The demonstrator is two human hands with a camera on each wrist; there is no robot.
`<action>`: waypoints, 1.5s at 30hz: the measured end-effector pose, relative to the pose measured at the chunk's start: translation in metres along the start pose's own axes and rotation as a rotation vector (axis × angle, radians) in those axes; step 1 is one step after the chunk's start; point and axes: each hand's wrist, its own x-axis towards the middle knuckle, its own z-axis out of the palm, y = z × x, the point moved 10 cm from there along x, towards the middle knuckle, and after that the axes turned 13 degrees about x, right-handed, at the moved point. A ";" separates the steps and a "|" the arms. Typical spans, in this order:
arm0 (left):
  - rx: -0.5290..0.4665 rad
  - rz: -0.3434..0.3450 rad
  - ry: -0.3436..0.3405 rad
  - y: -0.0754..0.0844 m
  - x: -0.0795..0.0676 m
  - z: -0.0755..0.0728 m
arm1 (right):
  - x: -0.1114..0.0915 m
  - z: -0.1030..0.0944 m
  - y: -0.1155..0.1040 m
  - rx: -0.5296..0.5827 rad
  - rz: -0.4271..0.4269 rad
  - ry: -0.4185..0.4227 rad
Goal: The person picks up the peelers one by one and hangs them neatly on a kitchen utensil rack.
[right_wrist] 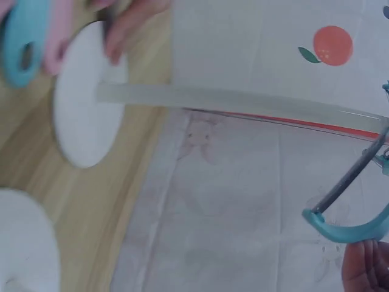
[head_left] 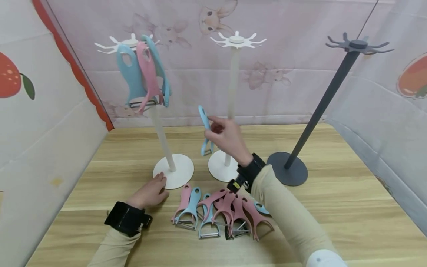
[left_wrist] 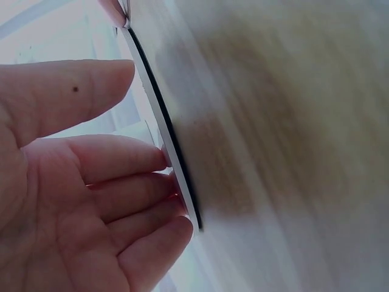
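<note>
A blue vegetable peeler (head_left: 204, 118) is pinched between the thumb and fingers of my right hand (head_left: 231, 139), raised in front of the middle white stand (head_left: 234, 81). In the right wrist view the blue peeler's (right_wrist: 349, 233) head and metal blade show at the lower right. My left hand (head_left: 150, 192) rests its fingertips on the round base (head_left: 178, 170) of the left white stand, its fingers loosely extended in the left wrist view. From that stand's hooks hang blue peelers (head_left: 128, 70) and a pink peeler (head_left: 149, 70).
Several pink and blue peelers (head_left: 230, 205) lie in a pile on the wooden table (head_left: 83, 226), partly behind my right forearm. At the right stands a dark grey stand (head_left: 325, 96) with hooks on top. A printed cloth (head_left: 290, 89) forms the backdrop.
</note>
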 end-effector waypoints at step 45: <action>-0.025 -0.048 -0.018 -0.006 -0.002 0.005 | 0.167 0.059 -0.088 0.143 -0.172 -0.263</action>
